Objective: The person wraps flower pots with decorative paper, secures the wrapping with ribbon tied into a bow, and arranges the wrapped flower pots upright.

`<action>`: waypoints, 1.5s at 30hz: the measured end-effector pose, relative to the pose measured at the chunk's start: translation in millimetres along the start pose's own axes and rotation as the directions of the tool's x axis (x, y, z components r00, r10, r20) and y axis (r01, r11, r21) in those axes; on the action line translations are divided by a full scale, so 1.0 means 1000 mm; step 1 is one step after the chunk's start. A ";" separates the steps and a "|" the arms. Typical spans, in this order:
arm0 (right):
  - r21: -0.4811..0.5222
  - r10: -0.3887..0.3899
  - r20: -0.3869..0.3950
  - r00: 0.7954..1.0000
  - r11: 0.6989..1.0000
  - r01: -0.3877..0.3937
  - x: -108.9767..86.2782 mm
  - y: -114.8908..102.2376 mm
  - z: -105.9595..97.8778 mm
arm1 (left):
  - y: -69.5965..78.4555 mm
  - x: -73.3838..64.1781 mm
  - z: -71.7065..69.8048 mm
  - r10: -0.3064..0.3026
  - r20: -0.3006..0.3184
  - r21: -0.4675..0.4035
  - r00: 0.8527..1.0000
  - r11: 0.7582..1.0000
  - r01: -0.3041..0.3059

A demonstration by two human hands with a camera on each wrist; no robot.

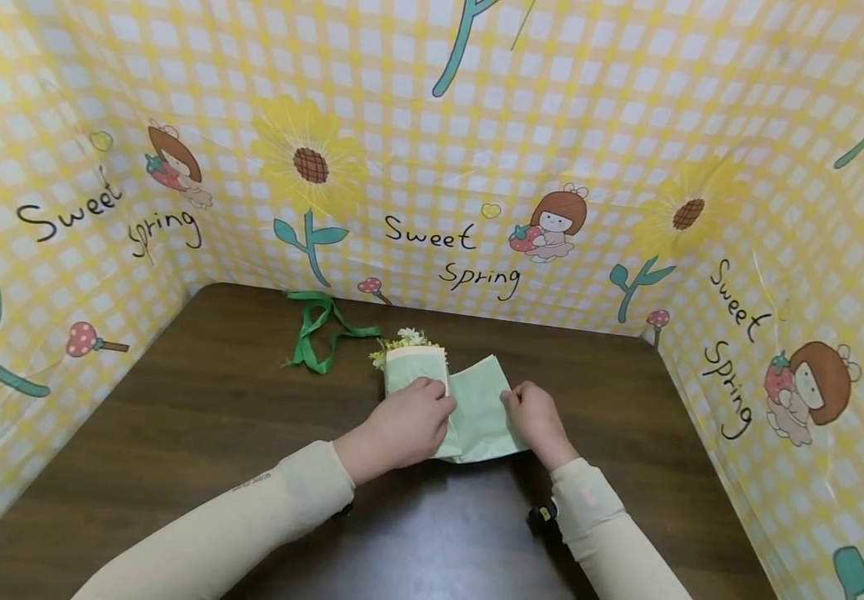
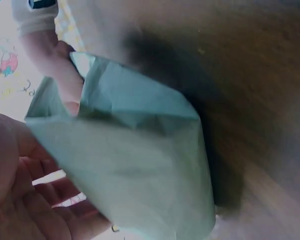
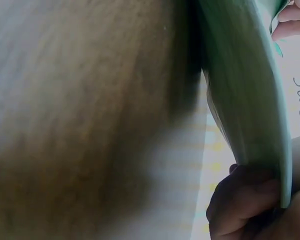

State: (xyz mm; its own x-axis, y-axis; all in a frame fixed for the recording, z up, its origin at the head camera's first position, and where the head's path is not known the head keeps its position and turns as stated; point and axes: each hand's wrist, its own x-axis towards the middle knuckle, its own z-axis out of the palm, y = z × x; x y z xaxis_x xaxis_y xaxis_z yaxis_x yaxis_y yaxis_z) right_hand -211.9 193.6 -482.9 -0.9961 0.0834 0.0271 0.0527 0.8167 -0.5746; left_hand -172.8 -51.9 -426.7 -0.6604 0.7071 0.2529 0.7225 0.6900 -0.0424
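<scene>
Pale green wrapping paper [image 1: 480, 408] lies folded around a small bunch of white and yellow flowers [image 1: 411, 337], whose heads show past its cream-edged top in the head view. My left hand [image 1: 407, 421] holds the wrapped bunch near its middle, fingers bent over the front fold. At the right, my right hand [image 1: 540, 421] pinches the free side edge of the paper and keeps that flap spread out. The right wrist view shows this edge [image 3: 250, 90] gripped between thumb and curled fingers. The stems are hidden inside the paper.
A loose green ribbon [image 1: 315, 333] lies in loops on the dark wooden table [image 1: 252, 417], left of the flowers and toward the back. Yellow checked cloth [image 1: 417, 150] with printed flowers and girls stands around the table on the back and both sides.
</scene>
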 end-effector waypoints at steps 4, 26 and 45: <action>-0.019 -0.039 -0.039 0.999 0.999 0.038 -0.001 -0.008 -0.006 | -0.006 -0.002 -0.005 -0.007 0.011 -0.075 1.000 0.997 0.008; -0.069 -0.224 -0.113 0.968 0.974 0.217 -0.023 -0.077 -0.033 | -0.017 -0.005 -0.006 0.039 -0.004 -0.200 0.999 0.979 -0.039; 0.418 -0.104 0.192 0.976 0.908 0.015 -0.018 -0.105 -0.040 | -0.030 -0.008 -0.005 0.087 0.056 -0.243 0.995 0.967 -0.071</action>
State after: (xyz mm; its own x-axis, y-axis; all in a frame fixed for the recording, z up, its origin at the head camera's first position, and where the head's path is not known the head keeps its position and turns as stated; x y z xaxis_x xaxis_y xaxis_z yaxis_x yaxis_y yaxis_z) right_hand -196.3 128.8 -390.4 -0.9910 -0.1135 -0.0705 0.0038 0.5040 -0.8637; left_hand -188.4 -79.1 -423.0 -0.6055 0.7719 0.1936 0.7955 0.5799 0.1758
